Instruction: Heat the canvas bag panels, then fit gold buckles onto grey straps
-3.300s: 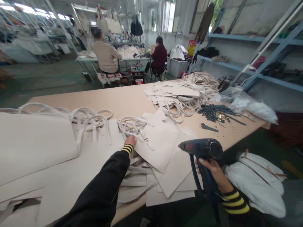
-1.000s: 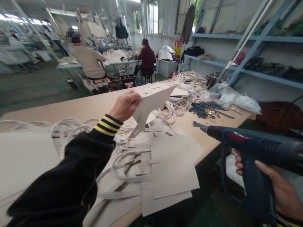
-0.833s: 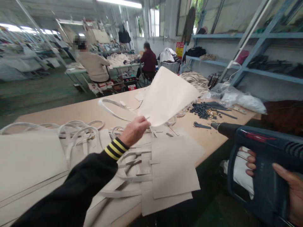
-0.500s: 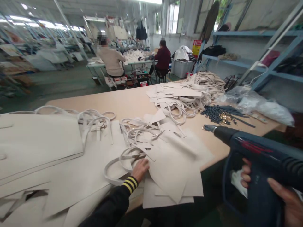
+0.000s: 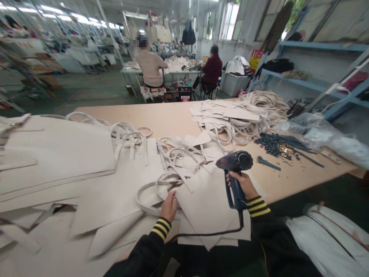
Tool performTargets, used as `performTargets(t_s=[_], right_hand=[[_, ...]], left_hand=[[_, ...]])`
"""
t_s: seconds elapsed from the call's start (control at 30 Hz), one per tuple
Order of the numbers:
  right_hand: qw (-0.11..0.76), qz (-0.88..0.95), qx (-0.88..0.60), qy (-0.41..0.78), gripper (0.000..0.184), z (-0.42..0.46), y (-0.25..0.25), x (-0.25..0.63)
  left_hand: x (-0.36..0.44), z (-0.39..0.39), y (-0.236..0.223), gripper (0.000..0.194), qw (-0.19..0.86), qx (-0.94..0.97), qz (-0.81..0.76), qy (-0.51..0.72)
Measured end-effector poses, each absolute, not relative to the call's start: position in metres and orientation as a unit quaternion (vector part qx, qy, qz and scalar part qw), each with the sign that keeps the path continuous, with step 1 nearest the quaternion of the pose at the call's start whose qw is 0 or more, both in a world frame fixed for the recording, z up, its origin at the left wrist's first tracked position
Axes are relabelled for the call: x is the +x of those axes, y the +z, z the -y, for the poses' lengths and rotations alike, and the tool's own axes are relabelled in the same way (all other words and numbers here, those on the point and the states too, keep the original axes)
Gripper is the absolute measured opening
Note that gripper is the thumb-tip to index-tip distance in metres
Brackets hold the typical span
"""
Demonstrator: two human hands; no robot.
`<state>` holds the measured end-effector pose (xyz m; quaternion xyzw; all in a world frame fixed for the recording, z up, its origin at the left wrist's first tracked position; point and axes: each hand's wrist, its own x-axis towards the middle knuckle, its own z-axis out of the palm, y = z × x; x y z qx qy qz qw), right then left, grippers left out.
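Note:
My right hand point(image 5: 244, 185) is wrapped round the handle of a dark heat gun point(image 5: 234, 161), held above the beige leather-like panels, its nozzle pointing away to the left. A black cord runs from its grip across the near edge of the panels. My left hand point(image 5: 169, 207) has its fingers closed at the left edge of the top beige panel point(image 5: 201, 192), beside a looped beige strap point(image 5: 144, 196). What lies between the fingertips is partly hidden. Behind are more beige straps with metal buckles point(image 5: 206, 159).
Large beige bag pieces point(image 5: 63, 150) cover the table's left side. At the back right lie a pile of panels and straps point(image 5: 230, 115), small dark pieces with gold-coloured hardware point(image 5: 284, 150), and plastic bags point(image 5: 325, 132). Two people sit at a farther table point(image 5: 127, 71).
The heat gun has moved left and away from me, from the right foreground to over the panels. My left hand has stayed at the panel's edge. The camera view has shifted slightly.

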<state>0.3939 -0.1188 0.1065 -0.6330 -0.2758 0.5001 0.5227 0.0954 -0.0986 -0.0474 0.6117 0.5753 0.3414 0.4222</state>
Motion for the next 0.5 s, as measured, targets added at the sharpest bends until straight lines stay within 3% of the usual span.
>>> performTargets(t_s=[0.13, 0.33, 0.5], right_hand=[[0.494, 0.302, -0.606, 0.546, 0.024, 0.127, 0.109, 0.387], [0.463, 0.325, -0.589, 0.577, 0.026, 0.147, 0.115, 0.378], [0.45, 0.358, -0.562, 0.594, 0.027, 0.17, 0.118, 0.356]], left_hand=[[0.099, 0.098, -0.037, 0.034, 0.579, 0.377, -0.607, 0.392], [0.103, 0.096, -0.029, 0.021, 0.601, 0.289, -0.625, 0.406], [0.105, 0.095, -0.021, 0.032, 0.599, 0.269, -0.633, 0.411]])
